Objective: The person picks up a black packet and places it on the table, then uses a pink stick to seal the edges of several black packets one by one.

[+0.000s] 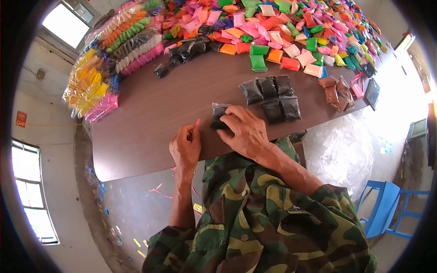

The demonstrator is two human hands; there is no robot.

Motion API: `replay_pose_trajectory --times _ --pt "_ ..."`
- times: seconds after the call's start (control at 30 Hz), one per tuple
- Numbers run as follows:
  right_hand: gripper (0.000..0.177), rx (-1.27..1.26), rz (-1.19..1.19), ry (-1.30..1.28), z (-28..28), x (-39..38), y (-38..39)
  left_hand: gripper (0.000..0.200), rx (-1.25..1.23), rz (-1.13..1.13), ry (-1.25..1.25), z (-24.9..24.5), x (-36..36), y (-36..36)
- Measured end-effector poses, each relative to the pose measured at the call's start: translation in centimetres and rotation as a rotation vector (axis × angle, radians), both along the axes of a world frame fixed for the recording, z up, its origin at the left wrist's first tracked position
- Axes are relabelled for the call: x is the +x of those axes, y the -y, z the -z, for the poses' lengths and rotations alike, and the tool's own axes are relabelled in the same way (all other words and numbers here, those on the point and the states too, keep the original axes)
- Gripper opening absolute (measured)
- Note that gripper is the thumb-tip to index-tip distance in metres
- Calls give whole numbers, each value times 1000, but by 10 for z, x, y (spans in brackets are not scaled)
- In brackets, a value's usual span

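My left hand point(185, 143) is closed above the table's front edge, with the tip of a small pink strip point(198, 122) poking out between its fingers. To its right, my right hand point(243, 129) has its bent fingers on a black packet point(220, 110) in a clear wrapper lying on the brown table point(136, 132); the fingers partly cover the packet. Just beyond my right hand, several black packets point(273, 98) lie side by side in two rows.
Colourful packets point(273, 32) are heaped across the back. Bagged rows of packets point(123, 50) stand at the left. Brown packets point(337, 93) and a dark phone-like object point(372, 93) lie at the right. Below are a large clear plastic bag point(339, 150) and a blue stool point(384, 207).
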State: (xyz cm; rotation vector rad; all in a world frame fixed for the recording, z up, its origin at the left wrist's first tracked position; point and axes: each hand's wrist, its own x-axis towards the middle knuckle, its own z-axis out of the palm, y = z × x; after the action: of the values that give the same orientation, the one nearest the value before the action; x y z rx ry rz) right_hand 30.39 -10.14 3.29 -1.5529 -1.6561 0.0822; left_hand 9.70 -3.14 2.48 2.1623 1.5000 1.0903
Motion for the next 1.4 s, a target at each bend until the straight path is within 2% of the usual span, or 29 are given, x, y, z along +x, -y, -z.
replay_pose_trajectory --times 0.1,0.3,0.4,0.5,0.6,0.7,0.83,0.93,1.03,1.13,1.17,1.27,1.4 --pt "42 46 -53 109 -3 -3 -9 10 -6 -7 -2 2 -3 0" --pt "55 -54 -42 139 0 -5 -15 11 20 -28 -21 5 -2 0" --pt "52 -33 -43 169 0 -1 -16 13 97 -79 -167 -1 -4 -2" --pt "46 67 -53 -6 1 -1 -14 12 175 -127 -269 -5 -9 -7" --pt "32 -135 -152 -469 -11 4 1 11 193 -124 -293 -8 -15 -13" --pt "30 -406 -216 -1115 -9 14 10 14 255 -86 -365 -16 -18 -13" --pt "31 -331 -349 -1490 -7 18 21 20 443 44 -309 -28 -3 -3" --pt "31 -327 -385 -1622 -12 19 28 27 -66 168 82 -33 25 23" --pt "32 -287 -410 -1682 -11 21 33 30 -461 301 337 -53 46 31" --pt "33 -316 -299 -1472 -20 24 37 27 -537 309 544 -37 50 22" --pt "33 -281 -272 -1274 -11 26 37 24 -613 279 587 -36 49 20" --pt "34 -411 -239 -1071 -21 34 44 25 -647 333 663 -37 55 12" --pt "32 -243 -149 -556 -24 58 53 24 -747 394 687 -35 67 10"
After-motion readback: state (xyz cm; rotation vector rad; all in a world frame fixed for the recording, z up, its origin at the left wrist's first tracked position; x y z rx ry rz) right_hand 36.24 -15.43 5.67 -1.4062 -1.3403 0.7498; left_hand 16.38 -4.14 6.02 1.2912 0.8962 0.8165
